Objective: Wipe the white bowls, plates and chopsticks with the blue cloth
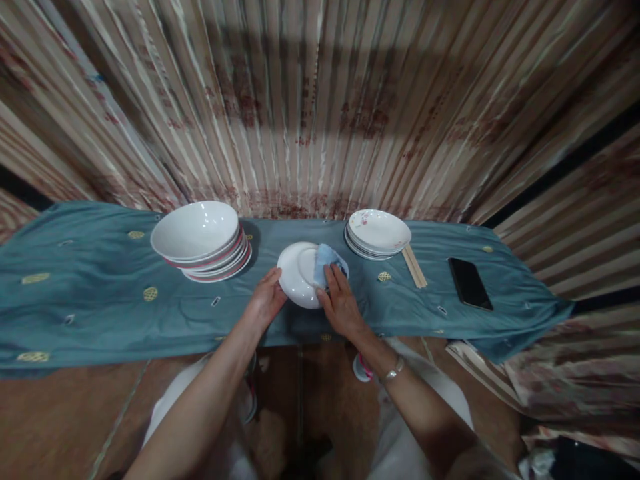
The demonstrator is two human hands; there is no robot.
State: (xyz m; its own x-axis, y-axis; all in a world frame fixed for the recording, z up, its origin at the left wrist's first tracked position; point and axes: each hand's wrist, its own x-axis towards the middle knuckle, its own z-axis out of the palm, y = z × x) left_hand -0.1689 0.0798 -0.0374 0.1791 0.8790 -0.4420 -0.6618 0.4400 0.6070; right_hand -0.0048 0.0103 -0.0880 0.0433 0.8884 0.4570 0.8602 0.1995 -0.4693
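A white plate [299, 275] is held tilted over the blue-green cloth [100, 313] that covers the table. My left hand [265, 301] grips the plate's left rim with its fingers curled. On the plate's right half my right hand [340, 303] presses a light blue rag [325, 261], fingers closed over it. To the left stands a stack of white bowls with red rims [203, 240]. To the right sits a stack of white plates [377, 233], the top one marked with reddish stains.
A pair of wooden chopsticks [415, 266] lies right of the plate stack, and a black phone [470, 283] lies further right. A striped curtain [320, 100] hangs behind the table. Brown floor [60, 413] shows below the cloth's near edge.
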